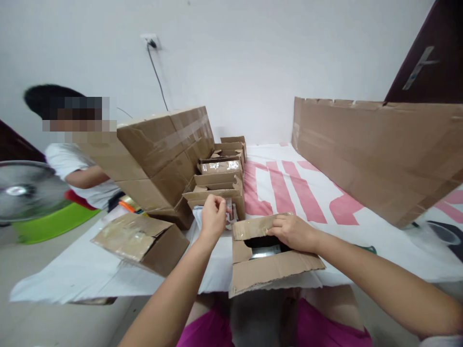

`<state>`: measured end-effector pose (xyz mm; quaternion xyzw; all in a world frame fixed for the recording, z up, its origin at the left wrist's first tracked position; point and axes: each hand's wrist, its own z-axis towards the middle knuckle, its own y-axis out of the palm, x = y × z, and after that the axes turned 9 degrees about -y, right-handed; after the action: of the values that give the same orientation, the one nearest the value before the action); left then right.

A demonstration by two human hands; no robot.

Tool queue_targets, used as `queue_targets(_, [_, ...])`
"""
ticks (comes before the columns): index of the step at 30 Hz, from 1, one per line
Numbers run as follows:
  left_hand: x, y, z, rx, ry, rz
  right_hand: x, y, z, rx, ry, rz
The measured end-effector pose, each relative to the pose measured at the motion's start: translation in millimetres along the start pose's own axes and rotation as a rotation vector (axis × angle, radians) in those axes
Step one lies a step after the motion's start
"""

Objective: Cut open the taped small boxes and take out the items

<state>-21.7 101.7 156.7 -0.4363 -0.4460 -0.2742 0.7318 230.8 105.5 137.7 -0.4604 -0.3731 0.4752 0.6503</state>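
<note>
An open cardboard box (278,267) sits at the table's front edge with its flaps up. Something silvery (265,251) lies inside it. My right hand (294,232) grips the box's far flap, its fingers bent over the edge. To the left, my left hand (214,216) is raised with its fingers pinched on a small clear packet (229,206). Behind that hand stands an open box (217,195), and a whitish plastic bag with reddish print lies beside it, partly covered.
Open boxes (221,166) line up toward the wall beside tall stacked cartons (162,149). A taped box (139,241) sits front left. A large cardboard panel (372,149) stands right. A person (90,178) and a fan (21,192) are at left.
</note>
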Motion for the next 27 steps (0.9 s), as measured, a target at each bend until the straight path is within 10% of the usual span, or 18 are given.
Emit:
queue_targets(4, [17.3, -23.4, -37.6, -0.023, 0.343, -0.092, -0.9, -9.0, -3.5, 0.225, 0.235, 0.375])
queue_targets(8, [40.5, -37.7, -97.1, -0.320, 0.693, -0.026, -31.8, -38.0, -9.7, 0.522, 0.233, 0.576])
queue_targets(12, [47.5, -31.4, -138.7, -0.522, 0.846, -0.085, -81.8, -61.7, -22.6, 0.425, -0.068, 0.481])
queue_targets(16, [25.9, 0.1, -160.6, -0.514, 1.007, -0.167, -108.6, -63.2, -51.0, 0.274, -0.025, 0.487])
queue_targets(21, [-20.4, 40.6, -179.2, -0.712, 1.123, 0.071, -108.9, -38.1, -113.7, 0.122, 0.249, 0.373])
queue_targets(27, [-70.6, 69.7, -197.5, -1.035, 1.008, 0.431, -117.1, 46.0, -211.0, 0.090, 0.580, 0.066])
